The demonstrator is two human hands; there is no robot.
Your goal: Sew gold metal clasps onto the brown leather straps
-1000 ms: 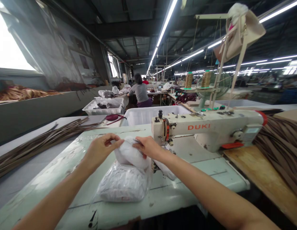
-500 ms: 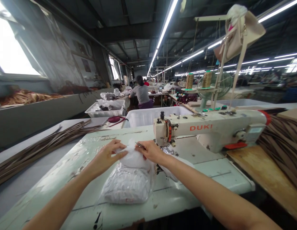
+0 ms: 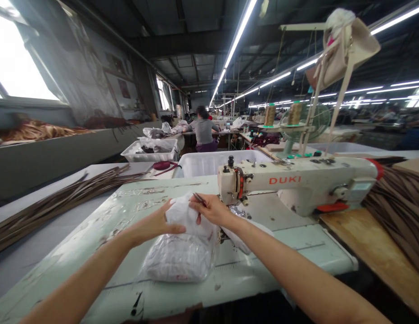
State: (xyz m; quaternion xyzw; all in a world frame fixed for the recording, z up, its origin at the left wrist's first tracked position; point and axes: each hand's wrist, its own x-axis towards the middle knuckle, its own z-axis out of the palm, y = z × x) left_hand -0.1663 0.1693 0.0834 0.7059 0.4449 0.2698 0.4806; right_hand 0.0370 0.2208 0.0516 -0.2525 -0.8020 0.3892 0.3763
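Observation:
A clear plastic bag (image 3: 178,256) stuffed with white pieces lies on the pale green sewing table (image 3: 128,211). Its bunched white top (image 3: 187,216) stands up between my hands. My left hand (image 3: 155,225) is closed on the left side of that top, thumb underneath. My right hand (image 3: 211,209) pinches the right side and also holds small metal snips (image 3: 198,198) that stick up from its fingers. A cream DUKI sewing machine (image 3: 297,182) stands just right of my right hand.
Long brown strips (image 3: 60,198) lie across the grey table at left, and more brown strips (image 3: 398,211) at right over a wooden board (image 3: 364,247). A white bin (image 3: 209,162) stands behind the table. A person in grey (image 3: 204,132) sits farther back. Thread cones (image 3: 280,112) stand above the machine.
My left hand has slid from the top of the bag's bunched end to grip its left side. The right hand has risen slightly, snips still in it.

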